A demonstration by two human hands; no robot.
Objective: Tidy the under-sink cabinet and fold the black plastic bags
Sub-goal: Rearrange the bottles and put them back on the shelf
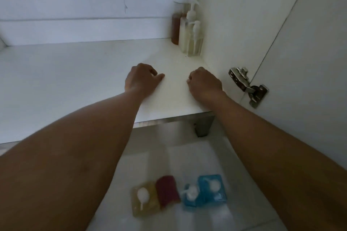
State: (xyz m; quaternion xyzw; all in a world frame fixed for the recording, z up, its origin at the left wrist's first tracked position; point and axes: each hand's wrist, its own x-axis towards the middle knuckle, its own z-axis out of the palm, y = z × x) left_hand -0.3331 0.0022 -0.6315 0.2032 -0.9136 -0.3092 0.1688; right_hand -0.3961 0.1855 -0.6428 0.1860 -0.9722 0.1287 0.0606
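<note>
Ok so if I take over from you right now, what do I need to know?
Left hand: rests on the cabinet floor, fingers loosely curled, holding nothing.
Right hand: curled in a fist on the same floor, nothing seen in it.
Things: pump bottles stand in the back right corner; four coloured bottles sit outside on the tiles.
Done: the corner bottles are grouped.
Left: the coloured bottles probably go back inside. No black plastic bags are in view, so find and fold them.
</note>
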